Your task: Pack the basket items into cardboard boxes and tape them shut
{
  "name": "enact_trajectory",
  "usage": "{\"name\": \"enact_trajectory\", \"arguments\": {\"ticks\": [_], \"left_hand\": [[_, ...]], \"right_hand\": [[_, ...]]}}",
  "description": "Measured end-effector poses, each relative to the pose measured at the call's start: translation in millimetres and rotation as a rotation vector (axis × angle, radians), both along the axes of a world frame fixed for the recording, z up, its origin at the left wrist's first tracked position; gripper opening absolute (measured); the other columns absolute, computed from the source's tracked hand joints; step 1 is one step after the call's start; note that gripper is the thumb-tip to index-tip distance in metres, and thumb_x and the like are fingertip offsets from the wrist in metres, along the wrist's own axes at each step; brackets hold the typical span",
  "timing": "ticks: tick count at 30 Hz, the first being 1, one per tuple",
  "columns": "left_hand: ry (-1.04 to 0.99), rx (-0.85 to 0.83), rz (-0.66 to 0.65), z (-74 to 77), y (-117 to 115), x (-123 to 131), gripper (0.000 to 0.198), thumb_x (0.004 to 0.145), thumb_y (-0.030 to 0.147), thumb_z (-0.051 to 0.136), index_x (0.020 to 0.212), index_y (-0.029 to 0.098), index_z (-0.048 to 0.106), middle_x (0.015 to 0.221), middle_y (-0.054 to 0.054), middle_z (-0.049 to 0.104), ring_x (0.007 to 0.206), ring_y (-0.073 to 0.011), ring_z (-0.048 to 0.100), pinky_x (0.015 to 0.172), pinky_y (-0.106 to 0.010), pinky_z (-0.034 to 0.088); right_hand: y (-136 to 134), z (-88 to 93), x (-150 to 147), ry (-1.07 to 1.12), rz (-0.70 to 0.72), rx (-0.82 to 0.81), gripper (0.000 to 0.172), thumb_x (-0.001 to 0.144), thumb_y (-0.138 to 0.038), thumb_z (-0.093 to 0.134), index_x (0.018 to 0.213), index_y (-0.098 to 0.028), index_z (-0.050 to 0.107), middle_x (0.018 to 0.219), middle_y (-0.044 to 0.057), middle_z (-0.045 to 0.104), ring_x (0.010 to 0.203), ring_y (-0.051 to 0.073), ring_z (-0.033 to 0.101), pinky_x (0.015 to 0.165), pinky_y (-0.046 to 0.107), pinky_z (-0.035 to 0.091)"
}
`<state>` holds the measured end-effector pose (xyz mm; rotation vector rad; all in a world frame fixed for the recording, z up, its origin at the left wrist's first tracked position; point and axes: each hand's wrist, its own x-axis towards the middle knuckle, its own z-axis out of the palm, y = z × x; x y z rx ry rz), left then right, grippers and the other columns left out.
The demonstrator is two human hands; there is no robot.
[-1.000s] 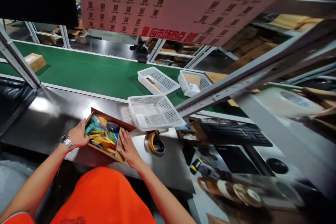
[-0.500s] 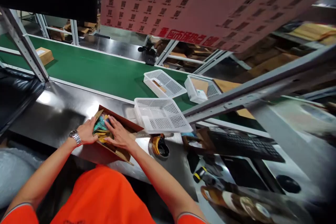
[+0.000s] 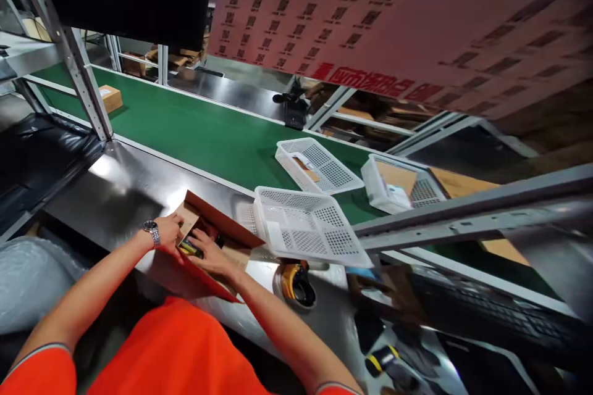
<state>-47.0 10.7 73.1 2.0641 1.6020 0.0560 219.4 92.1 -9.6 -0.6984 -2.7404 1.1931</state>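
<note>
Cardboard carton, hands at its opening
Left hand on flap, right hand narrow over yellow packet, grip unclear; tape dispenser just beyond right hand

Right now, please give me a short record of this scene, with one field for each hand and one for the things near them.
Left hand: at the rim of the open cardboard box, wristwatch on the wrist.
Right hand: inside the box, beside a yellow item.
Near: white perforated plastic basket, tape dispenser, steel bench.
Behind: green conveyor belt.
</note>
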Motion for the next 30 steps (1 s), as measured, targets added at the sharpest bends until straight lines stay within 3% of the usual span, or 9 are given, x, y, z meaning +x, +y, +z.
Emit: {"name": "enact_trajectory", "arguments": {"ticks": [4,6,9,12,14,16,21,25,30], "left_hand": [[0.045,-0.011,0.055,5.7,29,-1,0.078,0.08,0.1,0.098,0.106,0.027,0.104,0.146,-0.018,0.082,0.144,-0.0451,0.074,0.123,-0.049,0.066],[0.129,0.001,0.102,4.5,38,5,0.078,0.079,0.097,0.102,0.107,0.024,0.103,0.141,-0.021,0.083,0.145,-0.0481,0.072,0.123,-0.053,0.065],[0.19,0.08,0.224,-8.5,36,16,0.094,0.069,0.089,0.113,0.128,0.017,0.098,0.155,-0.028,0.079,0.156,-0.0541,0.065,0.136,-0.062,0.057],[0.173,0.196,0.439,-32.5,17,21,0.151,0.061,0.093,0.115,0.179,0.011,0.068,0.186,-0.039,0.057,0.177,-0.0662,0.048,0.146,-0.081,0.042],[0.151,0.253,0.537,-49.2,1,23,0.176,0.066,0.1,0.108,0.196,0.005,0.039,0.199,-0.047,0.035,0.187,-0.0717,0.031,0.147,-0.089,0.034],[0.123,0.304,0.548,-62.7,-12,24,0.174,0.078,0.101,0.101,0.198,-0.001,0.027,0.201,-0.051,0.022,0.192,-0.0702,0.021,0.15,-0.088,0.029],[0.131,0.321,0.284,-76.5,-32,30,0.113,0.112,0.081,0.079,0.197,0.015,0.046,0.205,-0.033,0.037,0.195,-0.0562,0.028,0.156,-0.08,0.023],[0.117,0.26,-0.08,-76.9,-38,35,0.123,0.101,0.093,0.084,0.195,0.019,0.054,0.205,-0.029,0.041,0.192,-0.0549,0.036,0.158,-0.074,0.025],[0.16,0.215,-0.111,-75.8,-36,37,0.137,0.089,0.071,0.107,0.198,0.015,0.047,0.205,-0.032,0.037,0.193,-0.055,0.036,0.158,-0.073,0.026]], "right_hand": [[12,17.9,24,0.367,-0.262,-0.388,0.112,0.102,-0.113,0.057,0.161,-0.023,0.091,0.17,0.025,0.083,0.164,0.049,0.074,0.141,0.074,0.057],[21,36.2,42,0.457,-0.324,-0.44,0.104,0.107,-0.108,0.057,0.155,-0.024,0.094,0.158,0.022,0.09,0.155,0.048,0.081,0.134,0.072,0.064],[39,64.0,69,0.471,-0.393,-0.146,0.088,0.115,-0.094,0.059,0.162,-0.026,0.09,0.168,0.017,0.085,0.163,0.044,0.077,0.143,0.069,0.058],[51,72.6,83,0.313,-0.491,0.187,0.088,0.12,-0.086,0.054,0.175,-0.022,0.08,0.18,0.019,0.077,0.174,0.046,0.067,0.152,0.072,0.047],[44,61.0,84,0.131,-0.476,0.211,0.087,0.122,-0.083,0.049,0.176,-0.022,0.079,0.174,0.02,0.081,0.17,0.048,0.071,0.149,0.071,0.05],[26,37.9,83,0.003,-0.371,0.186,0.086,0.122,-0.083,0.05,0.177,-0.024,0.078,0.176,0.02,0.08,0.171,0.047,0.071,0.146,0.067,0.053],[-27,-23.1,84,-0.024,-0.241,0.347,0.099,0.118,-0.087,0.06,0.193,-0.021,0.06,0.204,0.023,0.046,0.193,0.048,0.038,0.155,0.077,0.034],[-28,-35.7,88,-0.019,-0.226,0.377,0.094,0.121,-0.083,0.055,0.192,-0.021,0.06,0.203,0.024,0.049,0.192,0.049,0.039,0.153,0.081,0.035],[3,-30.1,94,0.064,-0.406,0.332,0.079,0.124,-0.073,0.052,0.18,-0.022,0.072,0.194,0.025,0.061,0.186,0.051,0.048,0.151,0.086,0.035]]}}
